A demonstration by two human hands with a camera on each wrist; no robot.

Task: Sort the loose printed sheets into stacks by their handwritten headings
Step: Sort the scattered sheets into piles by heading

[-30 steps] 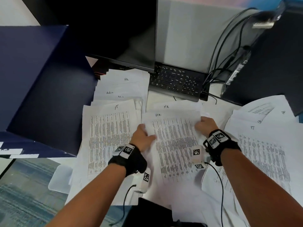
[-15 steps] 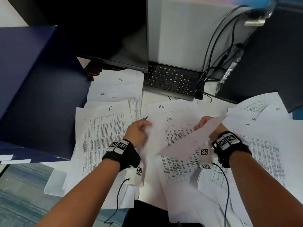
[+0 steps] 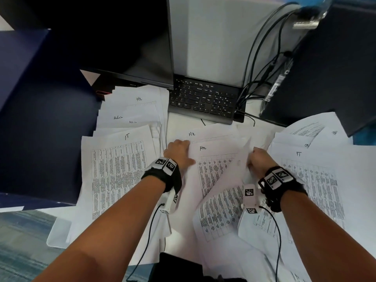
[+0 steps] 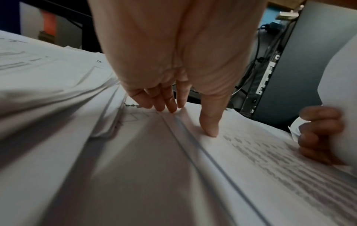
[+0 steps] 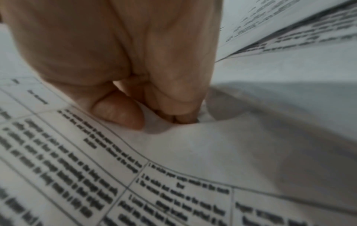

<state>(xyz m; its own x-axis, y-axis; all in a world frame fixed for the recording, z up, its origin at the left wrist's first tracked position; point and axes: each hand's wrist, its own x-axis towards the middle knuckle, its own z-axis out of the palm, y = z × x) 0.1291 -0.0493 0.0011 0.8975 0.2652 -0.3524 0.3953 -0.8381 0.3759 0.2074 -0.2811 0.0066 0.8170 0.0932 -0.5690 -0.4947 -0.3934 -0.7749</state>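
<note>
In the middle of the desk lies a printed sheet headed "HR" (image 3: 203, 148), on another "HR" sheet (image 3: 191, 134). My left hand (image 3: 180, 148) rests at its upper left corner; the straight fingers (image 4: 170, 105) touch the paper edge and the thumb presses the print. My right hand (image 3: 254, 159) pinches a loose sheet (image 3: 232, 176) between thumb and fingers (image 5: 119, 116) and holds it curled up off the pile, blank back showing. An "IT" stack (image 3: 127, 136) lies to the left, and another "IT" sheet (image 3: 299, 154) to the right.
A far-left stack shows "HR" (image 3: 139, 99) and "Admin" (image 3: 118, 117) headings. A black keyboard (image 3: 203, 98) and monitor stand behind the papers, a dark computer tower (image 3: 325, 78) with cables at the back right, a dark blue partition (image 3: 40, 119) on the left.
My right hand has peeled the top printed sheet off the middle pile, uncovering an "HR" sheet. My left hand slid up to that sheet's upper left corner.
</note>
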